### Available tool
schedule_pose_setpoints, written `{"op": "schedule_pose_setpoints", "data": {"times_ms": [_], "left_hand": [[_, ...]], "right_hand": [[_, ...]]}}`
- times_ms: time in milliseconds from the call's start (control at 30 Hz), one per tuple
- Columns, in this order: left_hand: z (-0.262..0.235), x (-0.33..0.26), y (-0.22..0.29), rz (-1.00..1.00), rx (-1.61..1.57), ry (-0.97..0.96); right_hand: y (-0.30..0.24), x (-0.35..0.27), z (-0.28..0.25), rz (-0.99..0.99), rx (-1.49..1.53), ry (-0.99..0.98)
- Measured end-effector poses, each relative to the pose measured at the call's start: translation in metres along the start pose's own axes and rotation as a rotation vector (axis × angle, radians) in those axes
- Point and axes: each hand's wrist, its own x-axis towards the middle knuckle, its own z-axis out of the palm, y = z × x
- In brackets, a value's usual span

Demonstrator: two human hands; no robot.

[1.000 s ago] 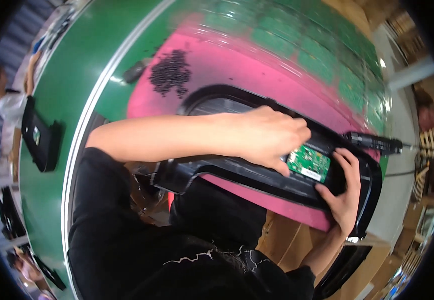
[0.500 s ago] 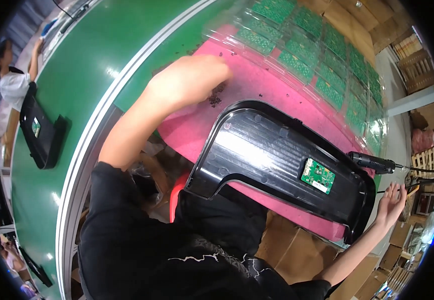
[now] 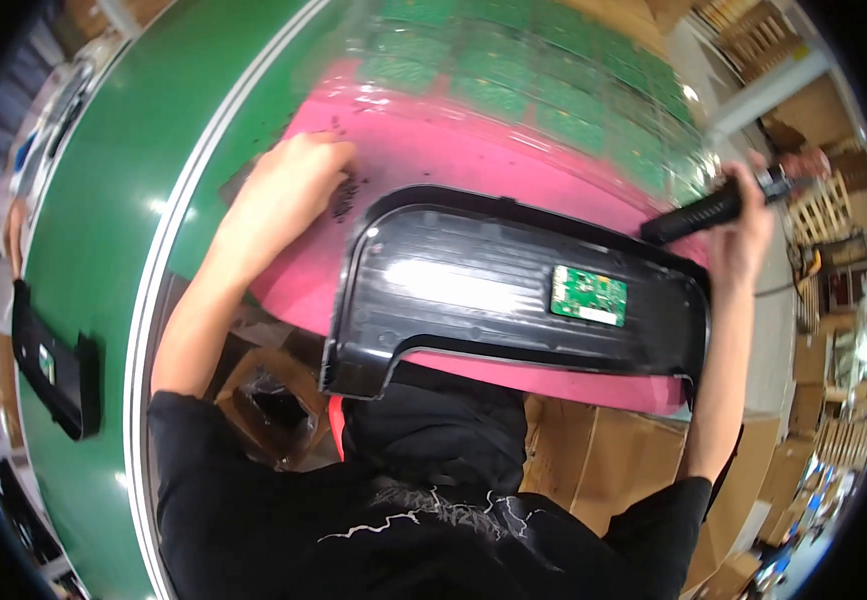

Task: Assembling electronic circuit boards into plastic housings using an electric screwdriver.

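Note:
A black plastic housing [image 3: 464, 275] lies on the pink mat [image 3: 299, 290] in front of me, open side up. Inside it, toward the right, sits a green circuit board [image 3: 590, 296]. My left hand [image 3: 299, 180] is curled closed beside a pile of small dark screws [image 3: 345, 199]; its fingertips are partly hidden, so what they hold cannot be made out. Past the housing's far right corner, my right hand [image 3: 742, 235] has its fingers around a black electric screwdriver [image 3: 696, 215]. The screwdriver is tilted above the mat, its far end blurred.
Clear plastic trays of green boards [image 3: 499, 95] cover the back of the mat. A metal rail [image 3: 179, 190] separates the mat from a green surface [image 3: 104, 215], where another black housing [image 3: 59, 370] lies near a co-worker. Cardboard boxes [image 3: 629, 455] stand below the mat's near edge.
My right hand has risen from beside the housing and taken hold of the electric screwdriver. My left hand stays by the screws, its fingers curled. The whole view has shifted.

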Motion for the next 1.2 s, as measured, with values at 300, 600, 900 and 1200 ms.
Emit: {"op": "schedule_pose_setpoints", "data": {"times_ms": [300,600,900,1200], "left_hand": [[-0.012,0.04,0.061,0.061,-0.372,0.038],[0.008,0.097,0.154,0.576,-0.74,-0.119],[0.02,0.102,0.147,0.403,-0.975,-0.356],[0.025,0.107,0.142,0.321,-0.948,-0.506]], "right_hand": [[-0.041,-0.041,0.049,0.021,0.687,-0.106],[-0.05,-0.074,0.06,0.052,0.97,-0.091],[-0.057,-0.087,0.049,0.039,1.007,-0.153],[-0.053,-0.099,0.064,-0.013,0.819,-0.175]]}}
